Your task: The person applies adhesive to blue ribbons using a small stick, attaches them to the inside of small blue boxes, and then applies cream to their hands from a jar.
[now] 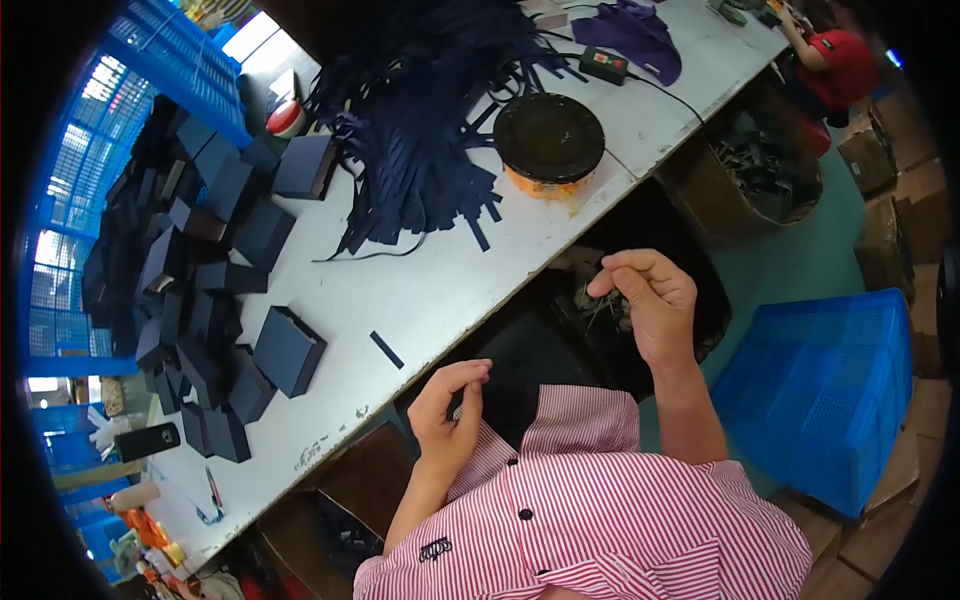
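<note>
My left hand (447, 415) is closed in a loose pinch just off the table's front edge. My right hand (655, 305) is raised to the right, thumb and fingertips brought together. Whatever either pinch holds, if anything, is too small to make out. A short dark strip (387, 350) lies on the white table nearest my left hand. Left of it stands a dark blue box (289, 350), with a pile of similar boxes (205, 290) behind. Farther back, a heap of dark blue strips (400, 150) spreads beside a round black-topped pot (549, 138) with an orange, stained side.
A blue crate (815, 390) stands on the floor at my right. Cartons (880, 240) line the far right. A box of scraps (755, 170) sits beside the table. A person in a red shirt (840, 70) works at the far end. Scissors (213, 495) lie near left.
</note>
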